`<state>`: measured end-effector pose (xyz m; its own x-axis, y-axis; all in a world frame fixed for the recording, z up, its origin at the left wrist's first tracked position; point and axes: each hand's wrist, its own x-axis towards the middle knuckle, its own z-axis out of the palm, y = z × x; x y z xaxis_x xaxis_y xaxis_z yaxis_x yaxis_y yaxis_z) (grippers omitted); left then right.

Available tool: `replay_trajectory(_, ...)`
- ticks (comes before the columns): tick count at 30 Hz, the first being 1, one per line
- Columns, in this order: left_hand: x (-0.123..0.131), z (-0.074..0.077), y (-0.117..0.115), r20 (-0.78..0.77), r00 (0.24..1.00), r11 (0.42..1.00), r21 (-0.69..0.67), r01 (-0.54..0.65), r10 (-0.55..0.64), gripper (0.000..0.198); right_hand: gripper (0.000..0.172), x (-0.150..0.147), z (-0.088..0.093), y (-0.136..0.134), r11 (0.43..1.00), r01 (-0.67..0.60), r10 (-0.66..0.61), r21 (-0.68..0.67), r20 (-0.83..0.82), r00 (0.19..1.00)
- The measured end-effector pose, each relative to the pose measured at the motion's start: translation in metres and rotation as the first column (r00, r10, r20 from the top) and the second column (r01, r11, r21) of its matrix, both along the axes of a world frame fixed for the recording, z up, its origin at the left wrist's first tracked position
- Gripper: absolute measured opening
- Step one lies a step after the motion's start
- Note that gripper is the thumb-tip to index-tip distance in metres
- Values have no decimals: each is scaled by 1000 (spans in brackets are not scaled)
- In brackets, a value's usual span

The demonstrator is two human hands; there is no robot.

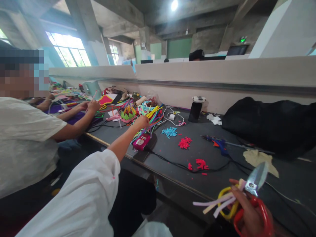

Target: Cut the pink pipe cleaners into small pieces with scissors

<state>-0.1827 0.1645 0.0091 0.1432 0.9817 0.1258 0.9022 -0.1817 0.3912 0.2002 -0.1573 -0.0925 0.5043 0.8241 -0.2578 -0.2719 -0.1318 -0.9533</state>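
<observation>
My left hand [142, 122] reaches far out to the left and pinches into a heap of coloured foam strips [149, 116] on the dark table [217, 164]. What the fingers hold is hidden among the strips. My right hand [249, 210] is low at the right, closed round scissors [256, 191] with red and yellow handles, blades pointing up and to the right. The same hand also holds a few pale pink and cream strips [214, 204] that stick out to the left.
A person in a white shirt [22, 144] works at my left, hands on coloured craft pieces. On the table lie a blue glue gun [218, 144], blue cut pieces [170, 132], red cut pieces [184, 143], a pink box [141, 142], cables, a black bag [271, 125] and a low wall behind.
</observation>
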Motion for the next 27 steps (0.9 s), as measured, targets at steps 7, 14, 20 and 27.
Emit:
replay_trajectory(7,-9,17,5,437,899,979,165,-115,32,28,60,0,-1,3,1000,6,-6,18,21,1000)
replay_trajectory(14,-4,16,14,670,738,979,87,-183,78,14,60,-4,5,2,999,32,-32,-1,-18,999)
replay_trajectory(20,-8,17,9,763,624,985,-107,-132,167,14,57,-3,2,4,1000,5,-6,12,48,999)
replay_trajectory(27,-5,9,-13,855,453,936,-334,112,251,9,53,-44,26,32,979,-204,205,21,-32,978)
